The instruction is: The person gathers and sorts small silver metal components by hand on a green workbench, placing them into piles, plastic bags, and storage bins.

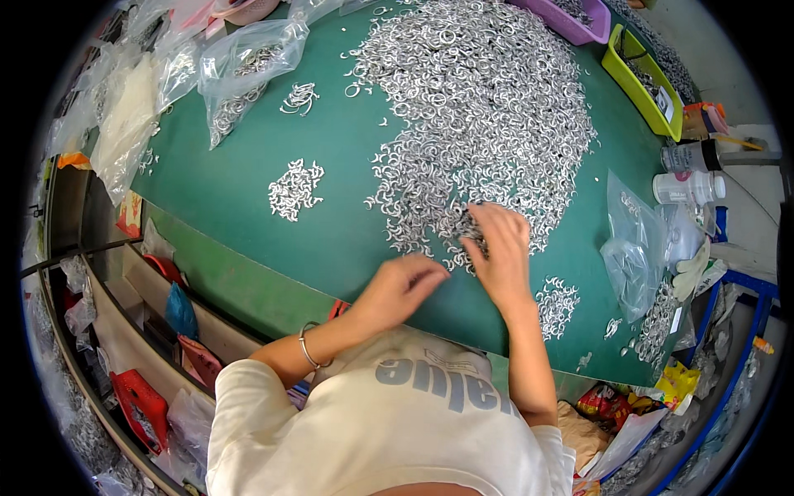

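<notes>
Directly beneath the fingertips (pixel 484 217) of the right hand (pixel 499 252), the near edge of a great heap of small metal rings (pixel 484 107) is met; the fingers are spread and curled down into the rings, and whether any are pinched between them cannot be told. The left hand (pixel 397 285) is held just beside it, on the near side, with its fingers drawn narrowly together over the green table top (pixel 347 165); what, if anything, is held inside them cannot be told either. A thin bracelet (pixel 308 347) is worn on the left wrist.

Beyond the fingers, the heap is spread wide and thick, bright and silvery, made of open curled loops lying tangled. A small separate cluster of rings (pixel 294 190) is seen to the left of the fingers, well apart, and another little cluster (pixel 556 304) lies just right of the right wrist. Clear plastic bags (pixel 248 66), crinkled and glossy, are laid at the far left, some holding more rings. Another clear bag (pixel 633 248) is slumped to the right of the fingers, near white plastic bottles (pixel 686 186). At the far right, a yellow-green tray (pixel 641 83) and a purple tray (pixel 571 21) are set along the table's edge. Nothing is placed between the two hands and the heap.
</notes>
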Demonstrator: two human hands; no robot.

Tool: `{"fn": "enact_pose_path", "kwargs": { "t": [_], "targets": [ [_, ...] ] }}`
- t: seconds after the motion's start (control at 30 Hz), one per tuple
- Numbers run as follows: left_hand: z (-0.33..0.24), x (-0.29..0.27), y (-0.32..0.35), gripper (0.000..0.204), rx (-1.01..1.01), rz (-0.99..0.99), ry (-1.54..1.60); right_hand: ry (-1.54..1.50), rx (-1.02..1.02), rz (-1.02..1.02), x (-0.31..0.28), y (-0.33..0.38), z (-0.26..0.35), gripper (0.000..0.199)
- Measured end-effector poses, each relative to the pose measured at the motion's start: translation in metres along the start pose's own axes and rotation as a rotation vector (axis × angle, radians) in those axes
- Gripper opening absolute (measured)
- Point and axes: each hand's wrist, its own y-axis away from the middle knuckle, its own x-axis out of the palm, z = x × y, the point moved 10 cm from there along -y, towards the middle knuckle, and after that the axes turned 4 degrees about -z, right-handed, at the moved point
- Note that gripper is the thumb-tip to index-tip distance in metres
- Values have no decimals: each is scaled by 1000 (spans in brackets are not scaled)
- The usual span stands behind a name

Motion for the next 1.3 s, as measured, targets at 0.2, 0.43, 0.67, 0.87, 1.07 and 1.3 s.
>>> {"fn": "enact_pose_path", "kwargs": {
  "t": [0.2,0.43,0.67,0.87,1.07,1.3],
  "targets": [
    [-20,-67,-44,20,86,-366,-617,1,140,-177,-13,-11,-9,42],
    [7,-73,-67,12,-66,-265,-317,-26,4,-72,14,-24,7,40],
    [11,-68,-64,14,-58,-234,156,-105,124,-131,7,-47,0,44],
    [25,-43,-57,19,-392,-5,818,-74,-29,181,41,-46,21,59],
    [26,-63,-71,27,-389,-145,938,-306,47,261,18,-34,6,49],
    [23,-49,-115,22,-422,-59,818,-122,77,-160,12,-107,-34,45]
  ]
}}
